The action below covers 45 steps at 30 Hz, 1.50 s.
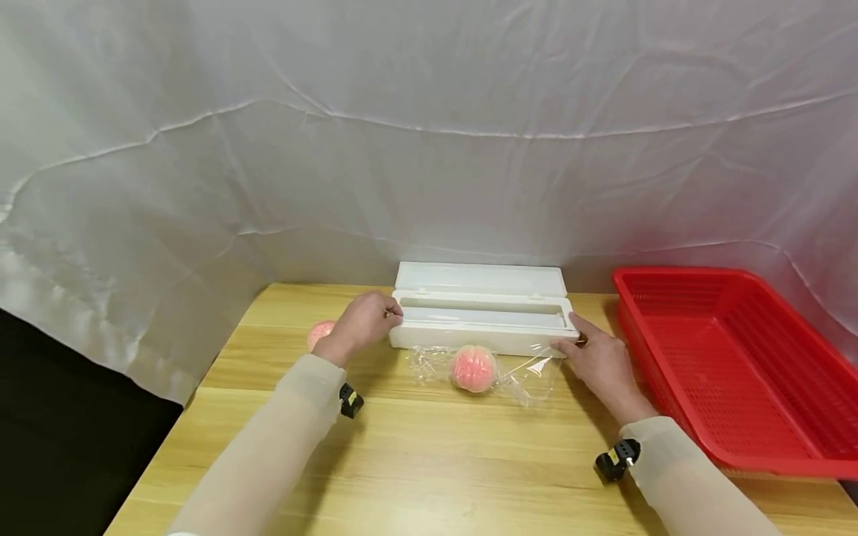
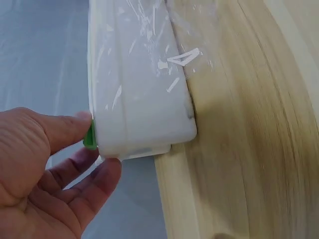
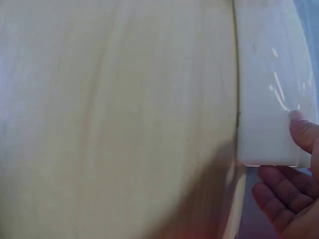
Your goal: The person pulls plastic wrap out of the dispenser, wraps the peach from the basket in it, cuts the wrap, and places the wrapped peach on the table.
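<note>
A white cling film dispenser box [image 1: 429, 338] lies lengthwise at the back of the table, its lid [image 1: 479, 279] raised and a white roll [image 1: 482, 316] inside. My left hand [image 1: 362, 321] holds the box's left end; in the left wrist view its thumb rests on a small green piece [image 2: 89, 137] at the edge. At the other end my right hand [image 1: 599, 363] grips the corner, thumb on the front face and fingers by the end. Clear film [image 1: 429, 365] lies along the front around a pink-and-cream ridged ball [image 1: 474, 369].
A second pink ball [image 1: 320, 335] is partly hidden behind my left hand. To the right stands a red plastic basket [image 1: 731, 372], close to my right forearm. A grey-white cloth [image 1: 429, 171] hangs behind the wooden table [image 1: 469, 469].
</note>
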### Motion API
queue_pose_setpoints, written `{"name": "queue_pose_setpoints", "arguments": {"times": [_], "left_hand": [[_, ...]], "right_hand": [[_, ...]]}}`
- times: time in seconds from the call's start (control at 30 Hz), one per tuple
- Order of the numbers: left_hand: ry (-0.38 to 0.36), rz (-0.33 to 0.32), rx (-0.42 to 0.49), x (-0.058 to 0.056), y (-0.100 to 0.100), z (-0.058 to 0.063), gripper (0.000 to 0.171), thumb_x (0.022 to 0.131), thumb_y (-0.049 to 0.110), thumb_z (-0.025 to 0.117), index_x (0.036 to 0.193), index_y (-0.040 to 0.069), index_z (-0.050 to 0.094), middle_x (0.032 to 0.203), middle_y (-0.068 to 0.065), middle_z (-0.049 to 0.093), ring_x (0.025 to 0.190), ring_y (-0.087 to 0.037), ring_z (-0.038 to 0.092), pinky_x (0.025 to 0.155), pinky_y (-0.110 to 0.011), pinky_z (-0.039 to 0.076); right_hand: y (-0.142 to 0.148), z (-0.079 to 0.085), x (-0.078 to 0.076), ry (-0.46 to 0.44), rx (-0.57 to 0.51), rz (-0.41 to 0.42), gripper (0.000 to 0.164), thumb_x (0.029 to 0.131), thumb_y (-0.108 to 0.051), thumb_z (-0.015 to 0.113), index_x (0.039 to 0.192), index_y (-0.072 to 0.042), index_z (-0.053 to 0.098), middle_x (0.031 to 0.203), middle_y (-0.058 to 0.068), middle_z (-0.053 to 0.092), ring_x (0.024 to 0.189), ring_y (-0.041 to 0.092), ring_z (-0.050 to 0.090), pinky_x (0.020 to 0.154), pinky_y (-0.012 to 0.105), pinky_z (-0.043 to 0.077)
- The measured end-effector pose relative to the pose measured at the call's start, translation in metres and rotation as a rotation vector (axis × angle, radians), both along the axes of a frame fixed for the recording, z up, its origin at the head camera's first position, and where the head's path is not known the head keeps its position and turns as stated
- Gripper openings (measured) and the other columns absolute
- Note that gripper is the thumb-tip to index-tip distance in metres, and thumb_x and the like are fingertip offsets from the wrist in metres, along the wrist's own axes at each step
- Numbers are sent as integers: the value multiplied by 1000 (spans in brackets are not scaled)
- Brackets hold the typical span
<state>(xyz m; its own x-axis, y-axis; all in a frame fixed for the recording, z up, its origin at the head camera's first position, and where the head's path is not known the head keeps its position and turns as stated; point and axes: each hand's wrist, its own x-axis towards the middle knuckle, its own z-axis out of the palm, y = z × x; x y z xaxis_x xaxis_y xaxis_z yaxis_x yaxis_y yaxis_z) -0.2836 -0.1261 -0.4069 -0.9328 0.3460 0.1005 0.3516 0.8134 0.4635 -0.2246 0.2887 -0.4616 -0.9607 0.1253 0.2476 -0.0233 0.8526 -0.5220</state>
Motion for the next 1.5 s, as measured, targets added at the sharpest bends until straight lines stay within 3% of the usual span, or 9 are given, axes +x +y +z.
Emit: {"name": "queue_pose_setpoints", "arguments": {"times": [0.1, 0.23, 0.4, 0.53, 0.7, 0.87, 1.13, 1.3, 1.5], "left_hand": [[-22, 21, 12, 2, -2, 2, 22, 105, 17, 64, 119, 8, 78, 124, -11, 75, 114, -28, 69, 101, -46, 55], [94, 30, 21, 15, 10, 4, 24, 101, 10, 63, 122, 7, 77, 131, -13, 73, 125, -33, 65, 112, -50, 49], [305, -206, -75, 50, 59, -6, 21, 98, 16, 74, 118, 12, 76, 126, -5, 73, 126, -28, 63, 115, -45, 47], [359, -363, -253, 71, 94, -25, 42, 94, 32, 81, 130, 15, 67, 128, -2, 66, 121, -23, 58, 108, -40, 50], [377, -321, -355, 71, 113, -45, 71, 85, 41, 89, 141, 15, 52, 130, -4, 57, 122, -23, 55, 108, -40, 49], [432, -316, -406, 59, 118, -51, 70, 87, 42, 87, 141, 14, 53, 126, -5, 60, 115, -24, 58, 108, -37, 49], [212, -351, -389, 57, 109, -30, 72, 87, 49, 83, 145, 14, 57, 123, -3, 64, 114, -19, 58, 112, -37, 45], [3, -381, -273, 58, 101, -19, 66, 88, 48, 81, 142, 15, 63, 115, 1, 67, 103, -14, 59, 94, -31, 51], [-293, -390, -102, 56, 93, -14, 66, 90, 43, 74, 144, 6, 60, 105, -2, 70, 84, -10, 57, 75, -27, 52]], "right_hand": [[3, 7, 0, -75, -29, 26, 78, 95, -41, 79, 157, -6, 48, 116, 28, 73, 91, 40, 64, 75, 47, 53], [8, 17, 2, -148, -77, 62, 81, 96, -46, 76, 159, -6, 45, 121, 27, 72, 97, 38, 65, 80, 47, 53], [11, 21, 2, -168, -97, 75, 82, 97, -46, 75, 159, -3, 44, 130, 30, 68, 109, 42, 65, 88, 55, 54], [10, 21, -1, -172, -93, 71, 80, 97, -46, 75, 159, -5, 45, 127, 29, 70, 107, 41, 67, 86, 52, 54], [5, 18, -6, -188, -95, 64, 78, 97, -45, 74, 159, -7, 45, 122, 27, 73, 90, 32, 70, 76, 41, 53], [1, 17, -6, -207, -102, 52, 78, 97, -42, 74, 161, -8, 43, 120, 26, 73, 75, 22, 66, 69, 33, 49], [-2, 21, -4, -220, -100, 49, 78, 99, -43, 71, 162, -10, 40, 125, 29, 70, 79, 25, 66, 67, 32, 49], [-2, 24, -2, -205, -92, 59, 76, 100, -40, 71, 161, -7, 41, 123, 28, 71, 80, 27, 66, 66, 33, 49], [-5, 25, 7, -146, -66, 6, 71, 103, -42, 65, 158, -3, 44, 130, 27, 69, 111, 45, 66, 89, 58, 52]]}}
